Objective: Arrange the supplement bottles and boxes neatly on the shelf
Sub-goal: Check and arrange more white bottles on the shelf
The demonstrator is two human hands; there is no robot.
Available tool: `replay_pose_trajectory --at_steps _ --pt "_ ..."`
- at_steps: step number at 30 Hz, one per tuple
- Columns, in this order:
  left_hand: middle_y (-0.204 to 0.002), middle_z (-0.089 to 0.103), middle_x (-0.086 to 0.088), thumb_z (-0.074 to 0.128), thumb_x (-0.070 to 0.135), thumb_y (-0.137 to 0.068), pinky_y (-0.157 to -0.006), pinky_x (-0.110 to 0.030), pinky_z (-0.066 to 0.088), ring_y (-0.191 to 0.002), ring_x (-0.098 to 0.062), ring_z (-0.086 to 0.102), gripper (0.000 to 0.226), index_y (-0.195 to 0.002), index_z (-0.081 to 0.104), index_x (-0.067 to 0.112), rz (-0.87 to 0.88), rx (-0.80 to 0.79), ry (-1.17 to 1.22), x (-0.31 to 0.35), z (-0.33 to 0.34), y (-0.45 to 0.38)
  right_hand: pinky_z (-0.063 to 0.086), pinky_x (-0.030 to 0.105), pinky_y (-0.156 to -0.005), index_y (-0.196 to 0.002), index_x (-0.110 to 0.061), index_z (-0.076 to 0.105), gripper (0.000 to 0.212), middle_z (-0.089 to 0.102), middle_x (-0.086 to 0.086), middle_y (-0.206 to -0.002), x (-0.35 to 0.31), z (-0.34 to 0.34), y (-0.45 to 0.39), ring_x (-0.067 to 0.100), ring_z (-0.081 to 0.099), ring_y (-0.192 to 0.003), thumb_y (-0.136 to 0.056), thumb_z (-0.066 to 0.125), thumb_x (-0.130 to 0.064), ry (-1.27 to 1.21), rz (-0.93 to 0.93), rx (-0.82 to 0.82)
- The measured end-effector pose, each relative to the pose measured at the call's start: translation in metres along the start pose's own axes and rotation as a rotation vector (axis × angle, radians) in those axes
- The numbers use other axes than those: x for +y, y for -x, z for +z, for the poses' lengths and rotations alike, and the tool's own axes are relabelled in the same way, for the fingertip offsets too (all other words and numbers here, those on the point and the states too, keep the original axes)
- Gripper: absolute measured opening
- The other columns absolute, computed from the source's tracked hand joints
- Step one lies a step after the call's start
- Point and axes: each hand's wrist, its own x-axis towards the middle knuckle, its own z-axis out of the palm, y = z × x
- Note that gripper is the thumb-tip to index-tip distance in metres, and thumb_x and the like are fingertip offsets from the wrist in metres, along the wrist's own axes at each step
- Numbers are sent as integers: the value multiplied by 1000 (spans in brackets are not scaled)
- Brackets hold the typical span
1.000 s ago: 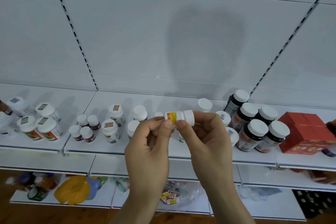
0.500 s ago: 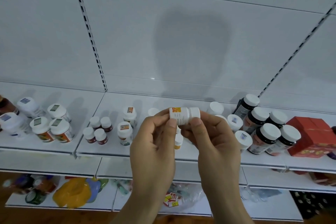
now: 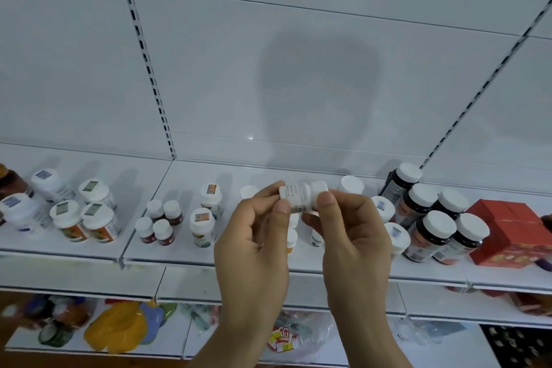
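1. Far left of the shelf (image 3: 68, 251): the big white tubs (image 3: 83, 219) look grouped already, and so do the small red-brown bottles (image 3: 159, 225) next along.
2. Middle is where I'd say work's left. The left hand (image 3: 254, 245) pinches the base of a small white bottle (image 3: 300, 194), held sideways above the shelf.
3. The right hand (image 3: 352, 236) pinches its cap end.
4. Right side: the dark bottles (image 3: 430, 218) and red boxes (image 3: 507, 230) look tidy.

Small white bottle (image 3: 300, 195) held sideways at frame centre, pinched btwn left hand (image 3: 254, 245) & right hand (image 3: 355, 239), above shelf (image 3: 179, 254).
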Motion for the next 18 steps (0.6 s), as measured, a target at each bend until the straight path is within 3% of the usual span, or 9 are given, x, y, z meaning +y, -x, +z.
replay_pose_trajectory --at_steps 4,9,12,14,18 --pt "-86 75 20 59 38 -87 -57 -6 48 -81 0 71 13 -92 69 30 -17 39 -21 2 6 -3 55 17 -74 -101 -8 71 11 78 -1 -92 0 -5 -2 12 74 -85 -92 66 -5 -36 -16 -15" --pt "-109 71 26 60 34 -87 -81 -11 52 -102 3 68 23 -106 70 28 0 29 12 -1 11 0 57 23 -71 -88 -16 72 2 75 3 -81 4 -6 -10 17 71 -78 -89 72 -18 23 -5 2" --pt "-104 73 22 63 32 -88 -77 -12 53 -99 -4 70 16 -101 71 28 -14 52 8 -5 14 -1 59 28 -81 -98 -12 70 7 77 2 -96 6 -7 -9 19 73 -93 -92 67 -13 -6 1 -26" --pt "-96 74 19 65 33 -88 -70 -11 52 -93 -6 72 9 -95 70 30 -33 57 5 -4 14 -3 57 24 -83 -104 -8 69 12 77 3 -102 5 -8 -9 17 73 -97 -93 64 -4 -49 -7 -34" --pt "-104 73 21 63 36 -86 -74 -12 52 -96 -3 71 13 -96 70 31 -45 20 2 -3 14 -4 54 19 -73 -93 -11 69 3 76 1 -87 4 -10 -12 15 72 -83 -90 69 -11 -9 -12 -18"
